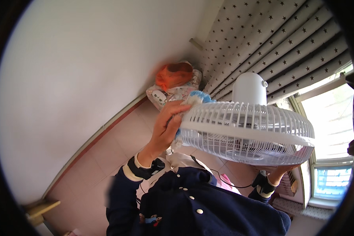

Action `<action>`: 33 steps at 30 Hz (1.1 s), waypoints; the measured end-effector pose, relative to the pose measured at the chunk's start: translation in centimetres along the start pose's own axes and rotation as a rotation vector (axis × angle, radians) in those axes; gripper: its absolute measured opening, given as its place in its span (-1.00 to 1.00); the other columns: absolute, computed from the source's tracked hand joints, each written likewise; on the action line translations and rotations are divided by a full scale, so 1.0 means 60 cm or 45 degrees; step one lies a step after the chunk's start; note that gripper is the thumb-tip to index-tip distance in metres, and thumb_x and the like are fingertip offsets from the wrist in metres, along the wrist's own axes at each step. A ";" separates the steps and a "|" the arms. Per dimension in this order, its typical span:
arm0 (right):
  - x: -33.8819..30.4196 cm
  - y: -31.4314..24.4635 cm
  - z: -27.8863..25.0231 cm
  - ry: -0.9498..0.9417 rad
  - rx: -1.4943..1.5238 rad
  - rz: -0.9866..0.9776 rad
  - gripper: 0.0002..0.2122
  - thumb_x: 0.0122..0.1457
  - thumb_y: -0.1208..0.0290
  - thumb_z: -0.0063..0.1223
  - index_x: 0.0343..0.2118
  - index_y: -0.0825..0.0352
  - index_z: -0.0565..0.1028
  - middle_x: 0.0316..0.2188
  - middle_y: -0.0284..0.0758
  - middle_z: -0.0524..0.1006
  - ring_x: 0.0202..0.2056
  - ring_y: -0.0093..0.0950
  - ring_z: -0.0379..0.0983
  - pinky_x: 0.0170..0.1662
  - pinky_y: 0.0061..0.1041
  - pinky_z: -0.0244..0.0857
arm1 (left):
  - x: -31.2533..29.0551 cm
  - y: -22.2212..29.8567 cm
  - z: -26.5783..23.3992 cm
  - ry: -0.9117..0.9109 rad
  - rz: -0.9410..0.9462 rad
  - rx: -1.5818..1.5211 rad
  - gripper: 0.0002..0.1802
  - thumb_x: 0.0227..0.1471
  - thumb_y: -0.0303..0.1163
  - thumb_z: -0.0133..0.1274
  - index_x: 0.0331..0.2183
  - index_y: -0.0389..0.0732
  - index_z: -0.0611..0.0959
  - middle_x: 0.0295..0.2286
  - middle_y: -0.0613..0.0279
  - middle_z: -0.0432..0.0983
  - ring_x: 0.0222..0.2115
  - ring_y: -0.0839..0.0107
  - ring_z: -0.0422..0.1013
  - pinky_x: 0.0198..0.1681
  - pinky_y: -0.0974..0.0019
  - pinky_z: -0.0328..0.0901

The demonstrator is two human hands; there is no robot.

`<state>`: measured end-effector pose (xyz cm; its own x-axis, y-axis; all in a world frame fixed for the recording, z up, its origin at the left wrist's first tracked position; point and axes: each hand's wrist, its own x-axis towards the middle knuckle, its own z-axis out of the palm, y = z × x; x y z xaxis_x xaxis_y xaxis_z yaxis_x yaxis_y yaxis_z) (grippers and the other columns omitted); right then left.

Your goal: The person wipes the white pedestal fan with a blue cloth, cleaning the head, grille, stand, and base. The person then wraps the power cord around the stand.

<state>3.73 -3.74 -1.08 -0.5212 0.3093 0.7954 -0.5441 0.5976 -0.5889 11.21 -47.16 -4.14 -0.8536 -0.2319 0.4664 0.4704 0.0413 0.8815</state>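
Observation:
A white electric fan (pixel 247 129) stands in front of me, its round wire cage tilted and its motor housing (pixel 249 88) at the back. My left hand (pixel 167 126) is closed on a fluffy blue-and-white cloth (pixel 200 96), pressed against the left rim of the cage. Part of that cloth hangs below the fingers, next to the rim. Under the right side of the cage, my right hand (pixel 284 169) grips the rim from below. The cage hides most of its fingers.
Star-patterned curtains (pixel 263 43) hang behind the fan, beside a bright window (pixel 330 122) on the right. An orange bag (pixel 175 76) lies on a patterned bundle (pixel 192 84) in the corner. A white wall (pixel 86 67) rises on the left above a pinkish tiled floor (pixel 106 157).

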 end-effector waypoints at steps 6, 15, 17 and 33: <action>-0.043 -0.055 0.000 0.140 -0.111 0.044 -0.31 0.25 -0.16 -0.63 0.19 0.36 0.14 0.21 -0.11 0.13 0.23 -0.24 0.06 0.23 -0.13 0.02 | 0.008 -0.086 -0.013 -0.251 -0.382 -0.289 -0.70 0.22 -0.36 -0.17 -0.09 -0.27 0.52 -0.13 0.13 0.39 -0.07 0.35 0.30 0.03 0.36 0.12; -0.046 -0.261 0.082 0.330 -0.381 -0.004 -0.35 0.27 -0.10 -0.64 0.17 0.35 0.18 0.20 -0.12 0.15 0.22 -0.26 0.09 0.23 -0.14 0.02 | 0.124 -0.188 -0.053 -0.419 -1.269 -0.951 -0.64 0.17 -0.32 -0.12 -0.01 -0.22 0.43 -0.21 0.24 0.46 -0.21 0.47 0.39 -0.11 0.43 0.30; -0.038 -0.324 0.110 0.298 -0.595 -0.109 -0.36 0.27 -0.09 -0.64 0.17 0.35 0.19 0.20 -0.13 0.16 0.22 -0.26 0.10 0.23 -0.14 0.02 | 0.159 -0.187 -0.054 -0.558 -1.273 -1.159 -0.47 0.06 -0.38 -0.13 0.10 -0.20 0.28 -0.10 0.18 0.38 -0.12 0.44 0.35 0.00 0.38 0.27; -0.049 -0.405 0.214 -0.006 -0.976 -0.171 -0.51 0.32 0.07 -0.62 -0.02 0.23 0.39 0.09 -0.20 0.33 0.21 -0.20 0.09 0.28 -0.08 -0.16 | 0.284 -0.106 0.167 -1.366 0.147 -1.063 -0.45 0.07 -0.52 0.01 0.12 -0.14 0.33 0.04 0.03 0.34 0.05 0.23 0.30 0.06 0.29 0.20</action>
<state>10.05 -28.69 9.06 -0.4865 0.1963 0.8513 0.0029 0.9748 -0.2231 -8.56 -41.62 -1.08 -0.3736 0.6105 0.6984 0.2176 -0.6742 0.7058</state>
